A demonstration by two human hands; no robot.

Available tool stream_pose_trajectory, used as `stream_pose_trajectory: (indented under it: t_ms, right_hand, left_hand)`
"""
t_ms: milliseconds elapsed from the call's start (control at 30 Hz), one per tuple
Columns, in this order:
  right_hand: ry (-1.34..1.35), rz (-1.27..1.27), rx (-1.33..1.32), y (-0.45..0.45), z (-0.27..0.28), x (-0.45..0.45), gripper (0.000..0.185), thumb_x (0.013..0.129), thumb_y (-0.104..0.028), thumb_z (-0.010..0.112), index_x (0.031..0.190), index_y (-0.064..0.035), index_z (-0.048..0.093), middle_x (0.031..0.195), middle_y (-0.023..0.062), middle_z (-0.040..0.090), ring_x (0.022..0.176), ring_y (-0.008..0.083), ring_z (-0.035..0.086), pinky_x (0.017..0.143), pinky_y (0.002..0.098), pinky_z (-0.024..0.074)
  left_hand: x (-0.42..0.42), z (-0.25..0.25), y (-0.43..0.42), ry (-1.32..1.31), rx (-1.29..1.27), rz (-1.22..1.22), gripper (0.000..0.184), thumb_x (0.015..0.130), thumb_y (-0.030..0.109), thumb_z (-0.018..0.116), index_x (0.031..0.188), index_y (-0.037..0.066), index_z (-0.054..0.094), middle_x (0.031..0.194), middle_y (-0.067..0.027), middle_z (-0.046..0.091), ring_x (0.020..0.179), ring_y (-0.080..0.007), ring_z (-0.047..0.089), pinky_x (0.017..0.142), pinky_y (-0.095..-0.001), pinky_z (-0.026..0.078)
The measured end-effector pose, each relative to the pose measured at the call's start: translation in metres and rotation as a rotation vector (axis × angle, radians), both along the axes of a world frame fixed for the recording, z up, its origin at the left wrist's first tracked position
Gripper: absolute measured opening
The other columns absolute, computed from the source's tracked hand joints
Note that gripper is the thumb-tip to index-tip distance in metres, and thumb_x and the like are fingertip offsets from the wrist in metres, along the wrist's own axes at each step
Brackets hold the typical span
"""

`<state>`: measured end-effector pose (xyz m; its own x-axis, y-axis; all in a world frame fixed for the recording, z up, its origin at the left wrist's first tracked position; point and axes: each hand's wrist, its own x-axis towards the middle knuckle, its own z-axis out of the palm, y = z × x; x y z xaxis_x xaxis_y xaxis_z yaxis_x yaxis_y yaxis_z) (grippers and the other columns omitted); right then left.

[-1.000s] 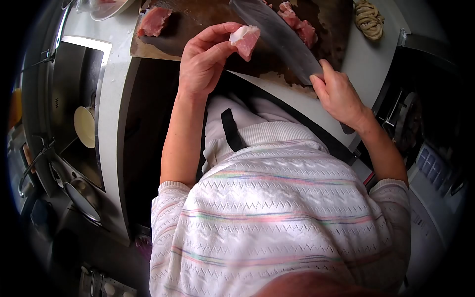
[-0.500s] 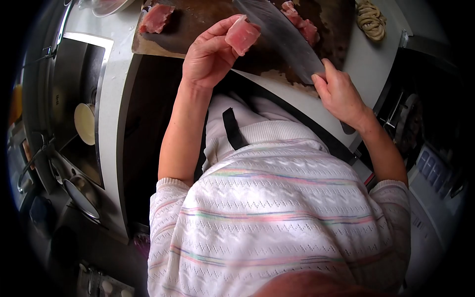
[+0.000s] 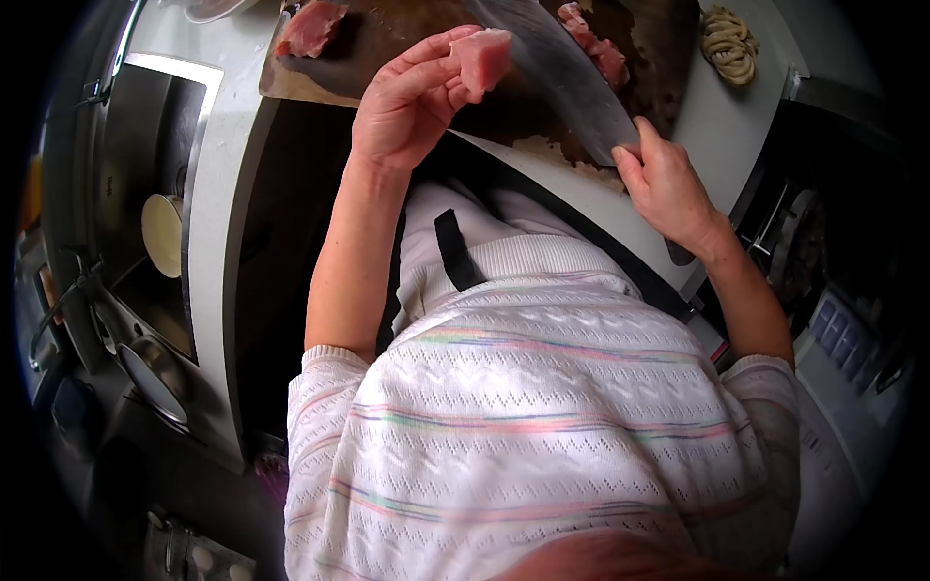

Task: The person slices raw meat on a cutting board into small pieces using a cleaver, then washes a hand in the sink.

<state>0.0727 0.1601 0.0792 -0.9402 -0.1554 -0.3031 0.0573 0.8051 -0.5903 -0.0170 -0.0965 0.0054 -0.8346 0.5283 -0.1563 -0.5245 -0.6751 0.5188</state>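
Observation:
Between the thumb and fingers of my left hand (image 3: 407, 102) is a piece of raw meat (image 3: 482, 60), pink and thick, lifted above the dark cutting board (image 3: 387, 58). My right hand (image 3: 668, 189) is wrapped round the handle of a large kitchen knife (image 3: 567, 82). Its broad blade slants up and left over the board, just right of the held piece. Behind the blade, more raw meat (image 3: 601, 58) lies on the board. Another chunk of meat (image 3: 310, 29) rests at the board's upper left.
A coiled beige bundle (image 3: 728, 46) sits on the white counter right of the board. At the left is a sink (image 3: 145, 126) with a cream bowl (image 3: 163, 235) in it. A pale bowl (image 3: 215, 8) stands at the top left edge.
My left hand has turned the piece of meat slightly, so another side of it shows. The right hand and the knife have hardly moved.

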Motion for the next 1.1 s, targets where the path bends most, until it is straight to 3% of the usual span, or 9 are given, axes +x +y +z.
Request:
stream_pose_trajectory:
  t_ms: [233,633,833,933,1033,1100]
  right_hand:
    - [-0.026,-0.018,0.009,-0.004,0.005,0.0,0.024,0.09,-0.01,0.051,0.099,0.0106,0.044,0.065,0.024,0.057,0.063,0.0415,0.059,0.057,0.046,0.0446]
    - [-0.042,-0.015,0.016,-0.005,0.006,-0.001,0.024,0.09,-0.01,0.051,0.099,0.0113,0.044,0.065,0.0233,0.057,0.06,0.0402,0.058,0.055,0.0446,0.0441]
    - [-0.033,-0.018,0.003,-0.005,0.006,0.0,0.025,0.09,-0.01,0.051,0.1,0.0119,0.045,0.065,0.0234,0.057,0.06,0.0397,0.059,0.055,0.0444,0.0444]
    - [-0.036,-0.019,0.001,-0.003,0.005,0.0,0.024,0.09,-0.01,0.051,0.099,0.0113,0.045,0.065,0.0236,0.057,0.06,0.0402,0.059,0.055,0.0449,0.0442]
    - [-0.043,-0.019,0.002,-0.003,0.005,0.0,0.023,0.09,-0.011,0.051,0.098,0.0101,0.045,0.065,0.0237,0.057,0.061,0.0411,0.058,0.055,0.0455,0.044]
    - [-0.051,-0.022,0.003,-0.002,0.005,-0.001,0.022,0.09,-0.011,0.051,0.096,0.009,0.044,0.064,0.0238,0.057,0.061,0.0416,0.058,0.055,0.0458,0.0437]
  left_hand:
    - [0.008,0.015,0.005,0.041,-0.342,0.103,0.024,0.08,0.01,0.072,0.098,-0.002,0.064,0.079,-0.0065,0.066,0.063,-0.0115,0.061,0.057,-0.021,0.047]
    - [0.014,0.015,0.002,0.166,-0.507,0.144,0.021,0.083,0.008,0.069,0.1,-0.003,0.063,0.082,-0.0065,0.065,0.064,-0.0099,0.057,0.056,-0.0205,0.043]
    - [0.014,0.026,0.002,0.183,-0.685,0.151,0.019,0.079,0.011,0.073,0.092,-0.001,0.067,0.077,-0.0042,0.065,0.06,-0.0086,0.055,0.053,-0.0203,0.041]
    - [0.011,0.032,0.004,0.302,-0.814,0.192,0.018,0.079,0.014,0.073,0.089,0.0,0.068,0.074,-0.0025,0.065,0.059,-0.0072,0.054,0.053,-0.0219,0.042]
    - [0.006,0.021,0.006,0.677,-1.197,0.284,0.018,0.073,0.014,0.075,0.086,0.003,0.068,0.075,-0.0035,0.064,0.059,-0.0115,0.059,0.057,-0.027,0.05]
    - [0.007,0.025,0.013,0.98,-1.484,0.333,0.02,0.074,0.017,0.074,0.091,0.007,0.068,0.077,-0.0026,0.062,0.06,-0.0162,0.059,0.058,-0.0282,0.049]
